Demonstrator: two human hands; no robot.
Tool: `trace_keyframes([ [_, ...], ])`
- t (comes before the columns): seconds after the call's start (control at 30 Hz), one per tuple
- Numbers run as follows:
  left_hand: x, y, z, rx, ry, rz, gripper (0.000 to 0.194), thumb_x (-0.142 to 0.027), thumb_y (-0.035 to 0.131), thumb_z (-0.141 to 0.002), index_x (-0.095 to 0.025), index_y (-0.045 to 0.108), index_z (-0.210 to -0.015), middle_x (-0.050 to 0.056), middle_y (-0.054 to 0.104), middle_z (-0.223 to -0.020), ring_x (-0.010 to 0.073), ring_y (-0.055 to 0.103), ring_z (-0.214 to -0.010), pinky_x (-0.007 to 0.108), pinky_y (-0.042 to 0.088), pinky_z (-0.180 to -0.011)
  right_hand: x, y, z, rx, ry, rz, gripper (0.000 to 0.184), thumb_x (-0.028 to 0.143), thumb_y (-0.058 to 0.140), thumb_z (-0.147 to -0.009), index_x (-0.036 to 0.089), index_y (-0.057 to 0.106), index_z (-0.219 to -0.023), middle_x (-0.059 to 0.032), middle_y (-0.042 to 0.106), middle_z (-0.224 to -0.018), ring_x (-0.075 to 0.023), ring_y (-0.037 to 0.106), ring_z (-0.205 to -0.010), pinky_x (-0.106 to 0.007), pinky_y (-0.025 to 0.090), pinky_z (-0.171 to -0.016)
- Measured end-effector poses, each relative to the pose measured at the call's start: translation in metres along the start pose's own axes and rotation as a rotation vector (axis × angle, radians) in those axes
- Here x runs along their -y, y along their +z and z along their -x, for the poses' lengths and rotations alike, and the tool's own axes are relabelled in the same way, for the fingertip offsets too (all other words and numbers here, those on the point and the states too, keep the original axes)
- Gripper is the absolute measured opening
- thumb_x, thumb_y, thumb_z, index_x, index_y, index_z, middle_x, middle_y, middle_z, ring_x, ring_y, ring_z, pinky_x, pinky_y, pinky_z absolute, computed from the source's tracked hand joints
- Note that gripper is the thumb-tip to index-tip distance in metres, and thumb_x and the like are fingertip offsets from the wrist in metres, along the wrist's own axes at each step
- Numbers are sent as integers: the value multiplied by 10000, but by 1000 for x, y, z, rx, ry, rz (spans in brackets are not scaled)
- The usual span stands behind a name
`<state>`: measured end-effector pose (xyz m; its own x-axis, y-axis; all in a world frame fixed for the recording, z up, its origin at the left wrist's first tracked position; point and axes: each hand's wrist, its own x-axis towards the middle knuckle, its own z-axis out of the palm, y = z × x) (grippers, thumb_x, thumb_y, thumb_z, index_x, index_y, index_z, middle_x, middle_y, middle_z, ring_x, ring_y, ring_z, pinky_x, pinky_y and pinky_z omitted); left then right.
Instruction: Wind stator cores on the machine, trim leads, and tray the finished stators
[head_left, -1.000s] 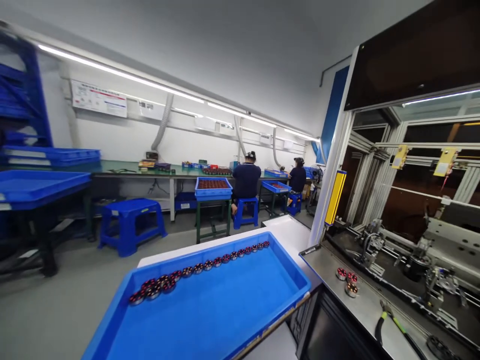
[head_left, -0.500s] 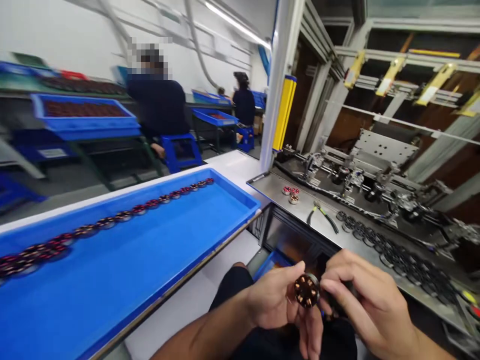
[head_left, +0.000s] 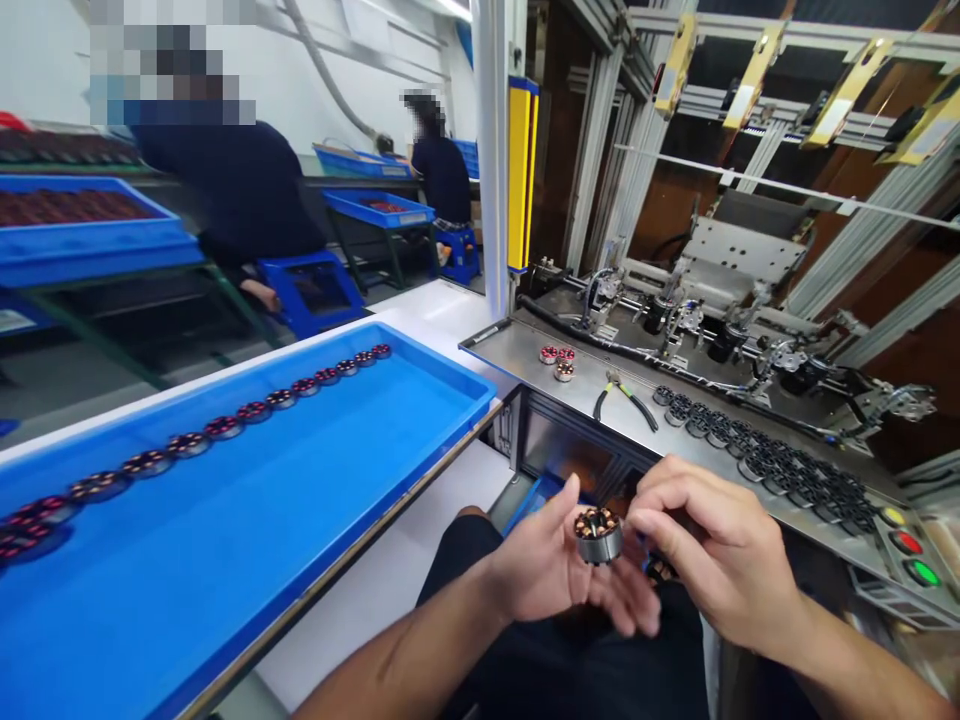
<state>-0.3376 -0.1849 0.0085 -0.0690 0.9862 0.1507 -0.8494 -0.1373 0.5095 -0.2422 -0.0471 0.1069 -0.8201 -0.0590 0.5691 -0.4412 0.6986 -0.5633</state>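
My left hand (head_left: pixel 559 570) holds a small round motor stator (head_left: pixel 598 535) with copper windings, pinched between thumb and fingers above my lap. My right hand (head_left: pixel 709 550) sits just right of it, fingers curled, fingertips touching the stator's side. A long blue tray (head_left: pixel 315 470) lies to my left with a row of several similar stators (head_left: pixel 225 427) along its far edge. Three more stators (head_left: pixel 556 360) rest on the metal machine shelf (head_left: pixel 525 345) ahead.
Pliers (head_left: pixel 622 395) and several dark round housings (head_left: pixel 757 455) lie on the shelf before the machine's fixtures (head_left: pixel 712 320). Coloured buttons (head_left: pixel 907 545) sit at right. Two people sit on blue stools (head_left: pixel 307 290) at benches with blue trays behind, left.
My view swung down and right from the room to the machine. Both hands came into view holding the stator, which has tipped from facing me to windings-up.
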Motion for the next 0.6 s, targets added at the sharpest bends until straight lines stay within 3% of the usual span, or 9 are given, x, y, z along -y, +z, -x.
trace_keyframes([
  [0.03, 0, -1, 0, 36, -80, -11, 721, -725, 443, -883, -48, 684, -948, 141, 731, -752, 229, 739, -705, 286, 551, -649, -1, -1, 0, -2, -14, 1, 160, 92, 577, -939, 168, 631, -809, -16, 634, -719, -106, 603, -639, -209, 499, -592],
  [0.1, 1, -1, 2, 38, -65, -41, 601, -646, 502, -902, -72, 668, -962, 123, 735, -727, 217, 741, -642, 245, 540, -562, -2, -2, 2, -13, -29, 11, 146, 87, 585, -934, 167, 637, -823, -18, 639, -725, -109, 608, -653, -208, 502, -601],
  [0.2, 2, 4, 5, -43, 112, -105, 382, -424, 668, -885, -154, 611, -1148, 78, 748, -857, 197, 751, -651, 207, 541, -513, -3, -2, 6, -36, -3, 49, 142, 86, 588, -932, 171, 632, -827, -15, 631, -731, -108, 602, -653, -209, 499, -596],
  [0.37, 4, 11, 4, -181, 441, -214, 445, -190, 837, -734, -231, 642, -1132, 21, 680, -1034, 146, 715, -842, 210, 574, -695, -3, 1, 10, -81, 46, 74, 156, 70, 598, -917, 172, 623, -802, -2, 625, -722, -96, 599, -642, -196, 493, -595],
  [0.5, 5, 9, 1, -195, 509, -235, 488, -184, 874, -694, -234, 663, -1131, 28, 687, -1084, 135, 679, -969, 219, 537, -866, -8, 4, 9, -97, 20, 52, 142, 72, 596, -916, 157, 630, -807, -5, 620, -713, -86, 593, -634, -180, 488, -586],
  [0.6, 7, 5, 0, -212, 455, -282, 395, -264, 849, -742, -196, 695, -1100, 42, 708, -1002, 123, 690, -884, 196, 551, -796, -13, 4, 10, -93, -6, 25, 127, 56, 597, -912, 149, 636, -835, -12, 633, -724, -85, 597, -652, -179, 493, -607],
])
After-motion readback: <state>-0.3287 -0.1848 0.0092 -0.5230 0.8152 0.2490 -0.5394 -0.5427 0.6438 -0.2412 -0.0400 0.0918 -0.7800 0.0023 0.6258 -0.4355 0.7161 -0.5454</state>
